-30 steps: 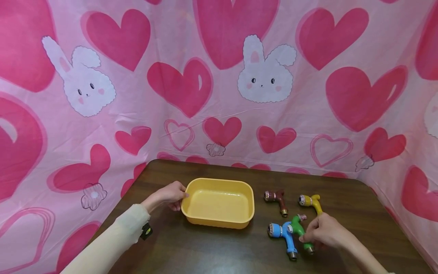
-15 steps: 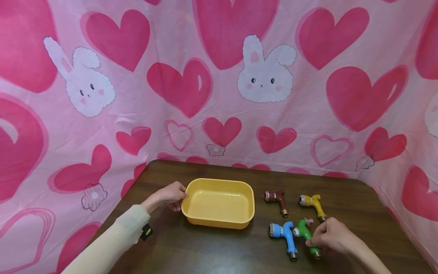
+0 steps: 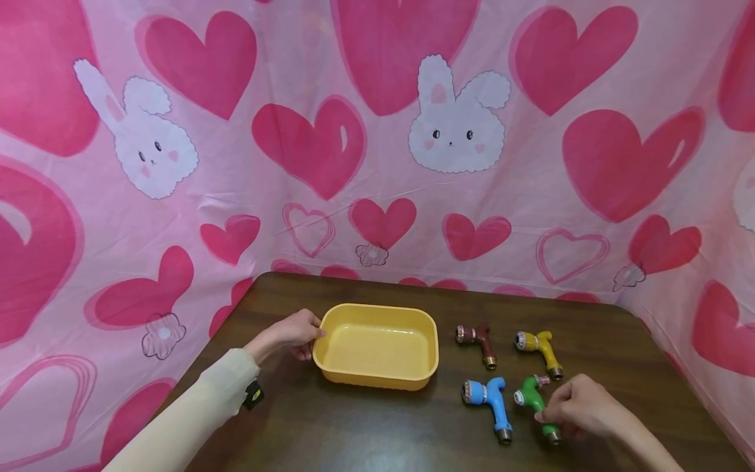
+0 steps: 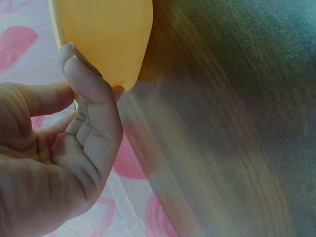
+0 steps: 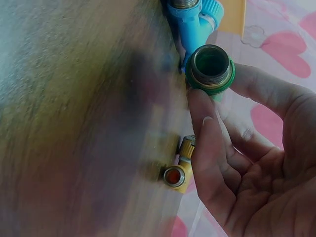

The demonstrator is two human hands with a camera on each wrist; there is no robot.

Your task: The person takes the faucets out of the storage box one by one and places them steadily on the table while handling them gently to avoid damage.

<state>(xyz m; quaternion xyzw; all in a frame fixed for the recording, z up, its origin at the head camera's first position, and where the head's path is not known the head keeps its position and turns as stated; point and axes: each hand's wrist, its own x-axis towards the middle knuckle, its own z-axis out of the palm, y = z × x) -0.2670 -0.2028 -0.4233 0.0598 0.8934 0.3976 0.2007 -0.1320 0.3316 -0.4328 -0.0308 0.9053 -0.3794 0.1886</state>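
My left hand [image 3: 295,333] pinches the left rim of a yellow rectangular basin [image 3: 377,380], thumb at the edge and fingers against the outer wall. In the left wrist view the fingers [image 4: 98,94] curl round that yellow wall. My right hand [image 3: 584,408] pinches a green faucet [image 3: 535,401] near its threaded metal end. From the right wrist view, the green faucet's open threaded mouth [image 5: 211,66] points toward the camera, between thumb and fingers. Just left of it lies a blue faucet [image 3: 494,405]. A yellow faucet [image 3: 542,349] lies behind the hand.
Farther back, a dark red faucet [image 3: 480,342] lies between the basin and the yellow faucet. All rest on a dark wooden table [image 3: 366,432]. A pink cloth [image 3: 389,170] with hearts and rabbits hangs behind and at the sides.
My right hand has moved the green faucet rightward, away from the blue one, leaving a gap between them. The left hand and the basin stay in place.
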